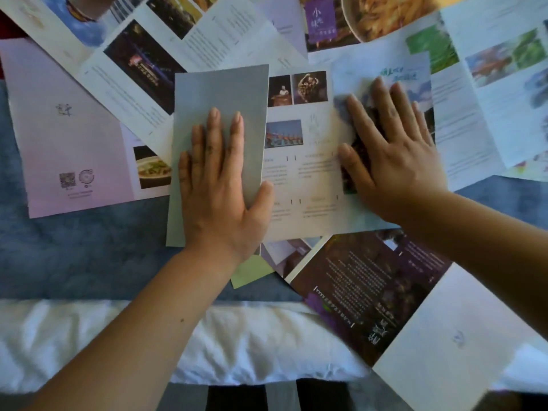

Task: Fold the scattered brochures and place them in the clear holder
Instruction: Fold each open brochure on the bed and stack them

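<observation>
A brochure (299, 173) lies in the middle of the blue cloth. Its left panel, plain grey (219, 90), is folded inward, and my left hand (222, 185) presses flat on it with straight fingers. Its right panel (382, 72), pale blue with green lettering, is folded inward too, and my right hand (391, 152) lies flat on it, fingers spread. The brochure's white middle with small photos and text shows between my hands. No clear holder is in view.
Several unfolded brochures lie scattered around: a pink one (68, 137) at left, a dark purple one (376, 295) at lower right, and others across the top (166, 48). A small green sheet (249, 272) peeks out below my left wrist. White fabric (252, 345) runs along the near edge.
</observation>
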Available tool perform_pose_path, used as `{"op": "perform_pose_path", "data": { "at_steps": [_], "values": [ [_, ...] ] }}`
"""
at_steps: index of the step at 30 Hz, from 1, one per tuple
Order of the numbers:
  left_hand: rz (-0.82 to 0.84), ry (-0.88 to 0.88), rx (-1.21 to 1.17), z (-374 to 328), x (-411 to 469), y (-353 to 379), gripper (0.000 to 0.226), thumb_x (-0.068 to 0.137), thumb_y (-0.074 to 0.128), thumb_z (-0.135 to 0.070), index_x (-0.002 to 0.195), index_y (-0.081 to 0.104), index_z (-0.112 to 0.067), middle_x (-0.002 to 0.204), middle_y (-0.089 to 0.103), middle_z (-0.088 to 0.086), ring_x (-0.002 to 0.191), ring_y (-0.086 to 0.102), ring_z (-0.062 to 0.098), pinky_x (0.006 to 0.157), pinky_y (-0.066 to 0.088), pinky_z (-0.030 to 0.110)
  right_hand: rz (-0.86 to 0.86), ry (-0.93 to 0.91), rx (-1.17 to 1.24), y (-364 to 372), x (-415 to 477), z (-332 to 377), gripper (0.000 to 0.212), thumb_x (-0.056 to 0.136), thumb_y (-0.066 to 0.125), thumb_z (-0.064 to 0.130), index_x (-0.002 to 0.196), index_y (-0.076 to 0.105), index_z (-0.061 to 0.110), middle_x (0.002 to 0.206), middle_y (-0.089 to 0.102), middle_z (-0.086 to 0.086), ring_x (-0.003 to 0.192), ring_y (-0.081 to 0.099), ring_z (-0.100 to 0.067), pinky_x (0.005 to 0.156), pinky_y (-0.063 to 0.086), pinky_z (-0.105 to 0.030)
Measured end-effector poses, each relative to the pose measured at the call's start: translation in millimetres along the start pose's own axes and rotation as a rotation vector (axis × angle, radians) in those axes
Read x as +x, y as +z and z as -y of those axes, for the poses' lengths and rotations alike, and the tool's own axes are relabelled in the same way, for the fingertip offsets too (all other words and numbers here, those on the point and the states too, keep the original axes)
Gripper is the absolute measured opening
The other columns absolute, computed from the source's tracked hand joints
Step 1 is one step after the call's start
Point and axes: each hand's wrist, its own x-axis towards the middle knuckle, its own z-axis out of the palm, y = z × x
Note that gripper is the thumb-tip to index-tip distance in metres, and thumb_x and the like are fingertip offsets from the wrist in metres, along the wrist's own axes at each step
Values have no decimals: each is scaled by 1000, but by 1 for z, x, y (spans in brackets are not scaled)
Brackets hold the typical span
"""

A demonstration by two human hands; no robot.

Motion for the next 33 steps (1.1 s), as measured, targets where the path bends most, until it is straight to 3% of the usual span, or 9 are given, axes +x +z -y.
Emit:
{"op": "perform_pose_path", "data": {
  "at_steps": [18,23,27,33],
  "values": [
    [-32,-152,4,-68,12,25,86,92,33,-51,164,-3,-20,171,-8,6,157,-11,24,125,-10,45,-186,-17,38,19,-1,-1,61,110,22,49,166,9,29,174,3,-10,160,-2,-28,130,1,-46],
    [20,-116,75,-94,12,45,86,89,19,-53,163,-6,-19,171,-10,6,157,-14,25,125,-11,50,-187,-42,87,21,-1,-3,58,111,23,41,166,13,24,173,4,-12,160,-1,-27,130,-2,-43],
    [49,-91,169,-101,11,66,77,95,13,-56,163,-7,-26,171,-14,3,156,-17,29,124,-12,55,-221,-53,187,20,0,-4,61,109,26,35,164,22,8,172,13,-15,160,7,-28,130,0,-41],
    [-13,-45,368,-93,12,82,71,101,23,-45,164,2,-21,172,-4,7,157,-5,38,123,1,62,-273,-20,170,19,-1,0,58,109,33,24,161,25,2,170,20,-16,159,14,-29,130,8,-44]
  ]
}}
